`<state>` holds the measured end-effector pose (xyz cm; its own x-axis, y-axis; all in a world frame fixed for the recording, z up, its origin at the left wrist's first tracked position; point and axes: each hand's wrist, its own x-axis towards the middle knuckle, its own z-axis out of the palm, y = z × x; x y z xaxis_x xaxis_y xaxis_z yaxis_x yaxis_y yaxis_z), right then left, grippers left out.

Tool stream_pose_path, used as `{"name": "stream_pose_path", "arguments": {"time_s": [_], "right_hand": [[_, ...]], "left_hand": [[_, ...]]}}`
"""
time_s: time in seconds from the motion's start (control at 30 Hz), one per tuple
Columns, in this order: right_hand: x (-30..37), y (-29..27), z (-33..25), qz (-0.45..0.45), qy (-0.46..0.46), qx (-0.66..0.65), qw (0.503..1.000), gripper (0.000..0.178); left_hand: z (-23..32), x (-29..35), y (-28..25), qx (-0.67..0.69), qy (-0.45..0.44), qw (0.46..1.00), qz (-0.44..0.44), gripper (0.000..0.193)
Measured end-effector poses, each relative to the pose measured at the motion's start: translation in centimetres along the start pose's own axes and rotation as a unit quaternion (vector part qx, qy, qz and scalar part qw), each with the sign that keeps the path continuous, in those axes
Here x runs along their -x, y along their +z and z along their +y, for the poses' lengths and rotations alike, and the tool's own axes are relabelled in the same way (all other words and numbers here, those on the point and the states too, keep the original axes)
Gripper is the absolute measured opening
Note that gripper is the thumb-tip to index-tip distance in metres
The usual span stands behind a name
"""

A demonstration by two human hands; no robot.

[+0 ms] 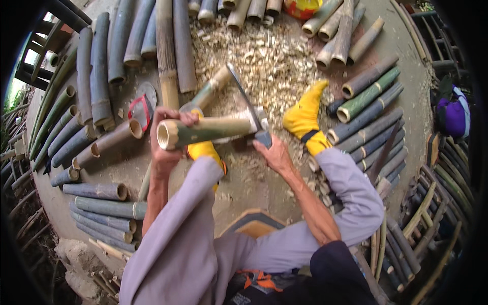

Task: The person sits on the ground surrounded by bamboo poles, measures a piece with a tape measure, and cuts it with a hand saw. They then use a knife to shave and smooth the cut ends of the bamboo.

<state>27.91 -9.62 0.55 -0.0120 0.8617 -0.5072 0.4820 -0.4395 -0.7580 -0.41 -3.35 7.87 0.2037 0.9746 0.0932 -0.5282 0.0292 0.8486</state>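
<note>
My left hand is wrapped round a greenish bamboo tube near its open left end, whose rim is pale and freshly cut. The tube lies across in front of my raised left shin. My right hand grips the short dark handle of a long curved knife. Its blade slants up and left, passing beside the tube's right end, which looks pale and shaved. Where blade and tube meet is blurred, so I cannot tell whether they touch. Another bamboo piece lies on the ground just beyond the tube.
Pale wood chips cover the ground ahead. Dark bamboo tubes are laid out at left, with more bamboo tubes at right. My feet wear yellow socks. A red-strapped sandal lies at left. A red-yellow container stands far ahead.
</note>
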Motion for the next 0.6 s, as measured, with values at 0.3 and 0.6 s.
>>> {"name": "stream_pose_path", "arguments": {"time_s": [0.3,0.6], "right_hand": [[-0.7,1.4,1.3,0.023,-0.084,0.024,0.996,0.043],[0.3,2.1,1.2,0.069,-0.037,0.033,0.996,0.047]], "left_hand": [[-0.1,-0.9,0.5,-0.006,0.011,0.999,-0.047,0.055],[0.0,-0.1,1.9,0.037,-0.028,0.981,0.186,0.047]]}}
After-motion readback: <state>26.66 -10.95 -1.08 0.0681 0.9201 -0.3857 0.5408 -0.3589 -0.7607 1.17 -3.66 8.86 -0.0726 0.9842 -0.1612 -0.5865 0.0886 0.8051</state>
